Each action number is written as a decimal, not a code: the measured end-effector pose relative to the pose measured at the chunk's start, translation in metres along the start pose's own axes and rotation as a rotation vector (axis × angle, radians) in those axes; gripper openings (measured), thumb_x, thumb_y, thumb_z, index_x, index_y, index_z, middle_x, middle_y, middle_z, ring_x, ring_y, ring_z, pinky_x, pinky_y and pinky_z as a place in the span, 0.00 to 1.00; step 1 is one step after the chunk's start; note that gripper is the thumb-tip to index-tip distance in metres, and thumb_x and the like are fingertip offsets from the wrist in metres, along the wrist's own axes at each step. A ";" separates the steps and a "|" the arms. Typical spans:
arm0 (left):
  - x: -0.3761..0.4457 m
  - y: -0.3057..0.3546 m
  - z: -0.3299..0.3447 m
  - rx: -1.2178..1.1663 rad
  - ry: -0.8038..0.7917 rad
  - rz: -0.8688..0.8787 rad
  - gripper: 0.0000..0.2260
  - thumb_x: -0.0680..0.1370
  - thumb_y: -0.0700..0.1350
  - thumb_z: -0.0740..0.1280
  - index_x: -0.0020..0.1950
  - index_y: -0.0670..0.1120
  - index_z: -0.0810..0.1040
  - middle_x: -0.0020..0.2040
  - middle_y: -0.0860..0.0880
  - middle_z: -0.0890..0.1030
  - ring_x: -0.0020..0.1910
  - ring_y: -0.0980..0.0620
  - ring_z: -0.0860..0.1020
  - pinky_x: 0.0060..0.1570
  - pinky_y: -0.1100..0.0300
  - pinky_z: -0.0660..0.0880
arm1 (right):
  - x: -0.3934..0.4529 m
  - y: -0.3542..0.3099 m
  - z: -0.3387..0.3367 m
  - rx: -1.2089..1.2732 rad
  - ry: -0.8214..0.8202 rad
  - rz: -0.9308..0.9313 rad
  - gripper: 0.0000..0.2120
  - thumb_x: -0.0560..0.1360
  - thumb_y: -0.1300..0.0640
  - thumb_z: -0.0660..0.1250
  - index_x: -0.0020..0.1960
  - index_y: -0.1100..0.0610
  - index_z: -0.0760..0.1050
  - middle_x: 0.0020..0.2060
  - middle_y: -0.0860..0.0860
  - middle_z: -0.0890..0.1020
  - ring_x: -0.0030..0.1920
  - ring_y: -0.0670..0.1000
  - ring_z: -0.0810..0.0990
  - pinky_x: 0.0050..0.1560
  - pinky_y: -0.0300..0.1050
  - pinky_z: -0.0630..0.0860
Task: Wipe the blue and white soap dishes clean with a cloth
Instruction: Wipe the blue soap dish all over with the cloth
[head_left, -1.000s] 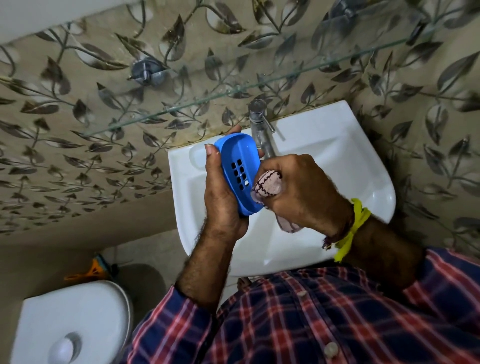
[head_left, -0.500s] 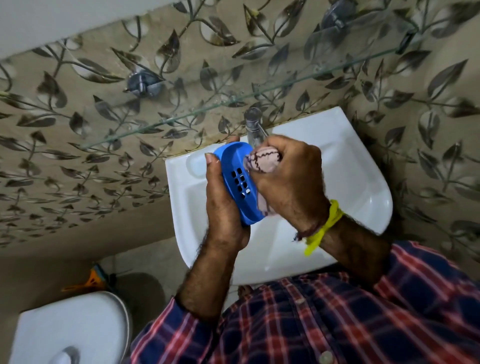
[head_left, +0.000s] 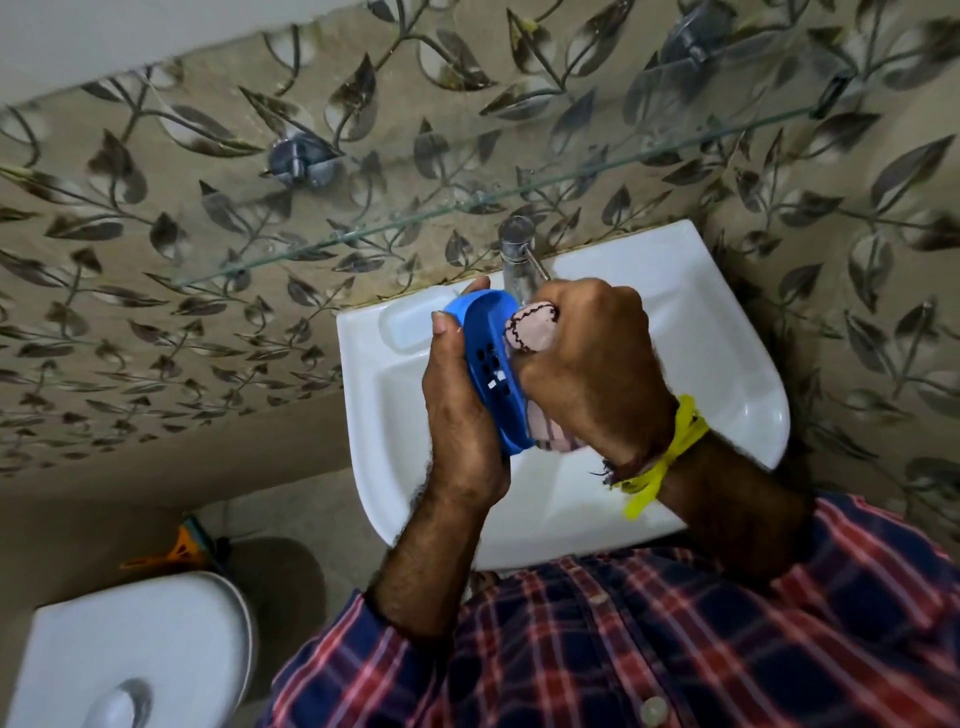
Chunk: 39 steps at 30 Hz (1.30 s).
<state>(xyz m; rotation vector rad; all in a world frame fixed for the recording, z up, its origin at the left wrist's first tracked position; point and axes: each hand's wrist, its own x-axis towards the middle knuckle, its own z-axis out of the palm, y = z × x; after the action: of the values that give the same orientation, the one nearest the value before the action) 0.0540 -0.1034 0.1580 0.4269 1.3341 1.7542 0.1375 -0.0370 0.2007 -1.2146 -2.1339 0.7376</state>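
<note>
A blue soap dish (head_left: 491, 358) with drain holes stands on edge over the white basin (head_left: 717, 364). My left hand (head_left: 460, 415) grips it from the left, thumb on its upper rim. My right hand (head_left: 592, 374) holds a bunched pinkish cloth (head_left: 532, 327) with dark stitching and presses it against the dish's upper inside. More cloth hangs out below the dish. No white soap dish is in view.
A chrome tap (head_left: 517, 254) rises just behind my hands. A glass shelf (head_left: 467, 202) juts from the leaf-patterned wall above the basin. A white toilet cistern (head_left: 135, 654) sits at lower left, with an orange-handled brush (head_left: 182, 545) on the floor beside it.
My right hand moved the cloth from the dish's lower part up to its upper end. My left hand kept its grip and the dish turned more edge-on.
</note>
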 end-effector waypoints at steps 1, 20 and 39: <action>0.001 0.001 -0.001 -0.007 0.017 0.010 0.30 0.80 0.66 0.52 0.72 0.48 0.76 0.60 0.43 0.83 0.58 0.42 0.81 0.56 0.46 0.79 | -0.001 0.003 0.000 0.054 -0.052 0.046 0.04 0.67 0.62 0.74 0.40 0.60 0.80 0.34 0.53 0.83 0.36 0.56 0.82 0.36 0.50 0.81; 0.012 0.002 -0.004 -0.085 -0.036 -0.082 0.30 0.80 0.68 0.55 0.70 0.49 0.78 0.51 0.42 0.83 0.45 0.48 0.83 0.46 0.53 0.82 | -0.020 0.016 -0.002 0.293 -0.244 -0.014 0.09 0.64 0.61 0.81 0.42 0.58 0.84 0.36 0.50 0.86 0.36 0.44 0.84 0.37 0.32 0.80; 0.016 0.007 -0.014 -0.151 -0.054 -0.077 0.28 0.84 0.64 0.52 0.70 0.48 0.78 0.51 0.46 0.87 0.49 0.48 0.86 0.45 0.55 0.83 | -0.012 -0.001 0.015 0.240 0.031 -0.213 0.03 0.67 0.67 0.74 0.38 0.62 0.82 0.34 0.56 0.83 0.37 0.57 0.81 0.37 0.53 0.78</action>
<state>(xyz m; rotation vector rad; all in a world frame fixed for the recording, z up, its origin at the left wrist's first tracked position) 0.0323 -0.0992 0.1554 0.3318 1.1568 1.7528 0.1315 -0.0506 0.1893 -0.8544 -2.0414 0.8443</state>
